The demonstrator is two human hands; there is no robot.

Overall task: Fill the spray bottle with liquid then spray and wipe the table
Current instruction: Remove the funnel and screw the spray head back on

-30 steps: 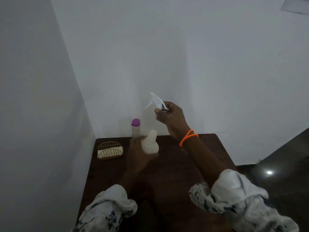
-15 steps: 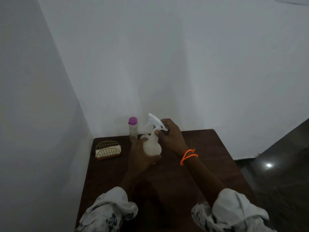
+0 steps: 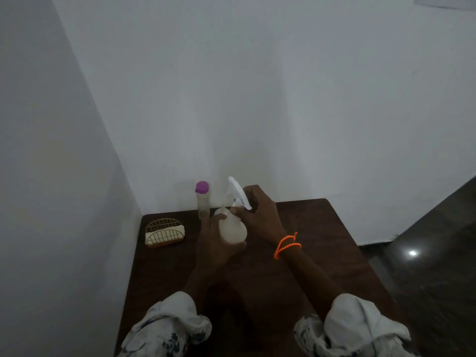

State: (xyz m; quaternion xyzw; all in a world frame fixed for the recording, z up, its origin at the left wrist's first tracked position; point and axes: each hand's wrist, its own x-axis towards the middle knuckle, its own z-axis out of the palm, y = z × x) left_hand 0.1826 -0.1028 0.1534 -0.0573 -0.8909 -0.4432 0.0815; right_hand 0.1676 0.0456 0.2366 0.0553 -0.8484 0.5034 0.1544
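Observation:
My left hand (image 3: 215,244) grips the round white body of the spray bottle (image 3: 232,229), holding it upright over the dark brown table (image 3: 322,243). My right hand (image 3: 260,215), with an orange band at the wrist, holds the white spray head (image 3: 238,191) right on top of the bottle's neck. A clear bottle with a purple cap (image 3: 202,199) stands just behind, near the wall. Whether it holds liquid I cannot tell.
A gold wire holder with a pale folded cloth (image 3: 164,233) sits at the table's back left corner. White walls close the table in on the left and behind. Dark glossy floor (image 3: 432,266) lies to the right.
My right hand has brought the spray head down from above onto the bottle's neck. My left hand has kept hold of the bottle body.

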